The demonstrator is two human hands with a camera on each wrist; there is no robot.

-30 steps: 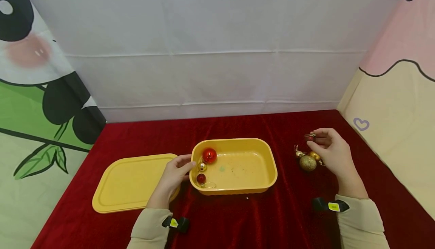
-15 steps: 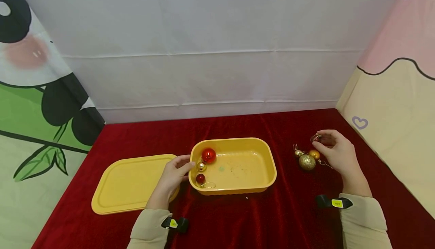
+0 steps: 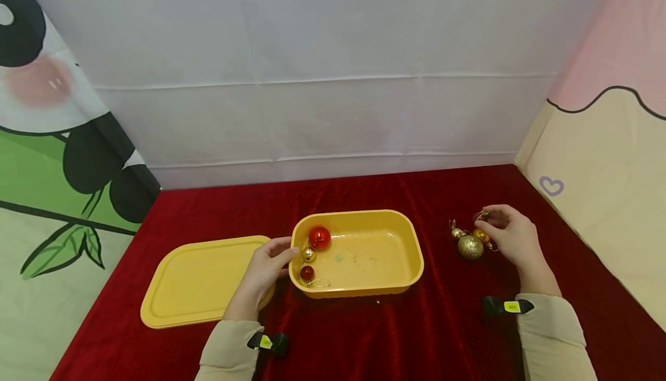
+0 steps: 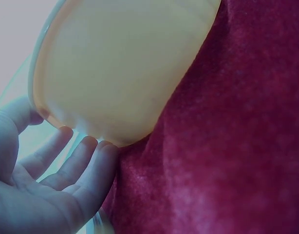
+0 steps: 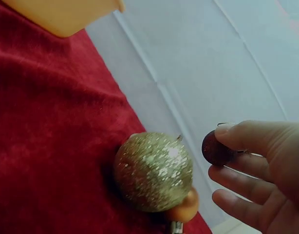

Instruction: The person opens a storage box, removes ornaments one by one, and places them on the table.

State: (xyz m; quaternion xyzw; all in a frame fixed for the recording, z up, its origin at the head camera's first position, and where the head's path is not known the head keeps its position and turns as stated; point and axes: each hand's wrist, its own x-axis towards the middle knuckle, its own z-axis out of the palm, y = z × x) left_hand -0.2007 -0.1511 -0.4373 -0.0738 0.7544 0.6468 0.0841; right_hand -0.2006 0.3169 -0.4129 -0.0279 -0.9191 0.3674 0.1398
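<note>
- Thumb and fingers of right hand [image 3: 512,239] pinch dark red ball [image 5: 215,148]; grip narrow, other fingers loosely bent.
- Dark red ball: at right side of table [image 3: 364,340], just beside gold cluster; mostly hidden by fingers in head view. Round, so long axis can't be told; thin gold loop [image 3: 481,215] shows at fingertips. Cap direction unclear.
- Gold cluster: glitter gold ball [image 3: 470,247] nearest the person, orange-gold ball [image 5: 185,207] behind it and partly hidden by right hand, small pale gold ball [image 3: 457,233] to left, its loop pointing away from person.
- Left hand [image 3: 267,268] grips left end of yellow box [image 3: 418,254], thumb at rim, fingers bent against outside wall.
- Yellow box: mid-table, opening up, long axis left-right. Inside, along left end: shiny red ball [image 3: 319,237] farthest, gold ball [image 3: 309,254] next, small red ball [image 3: 307,273] nearest, string loop [image 3: 319,283] pointing right.
- Yellow lid [image 3: 198,280]: flat, left of yellow box, long axis roughly left-right, right end farther away, partly under left hand.
</note>
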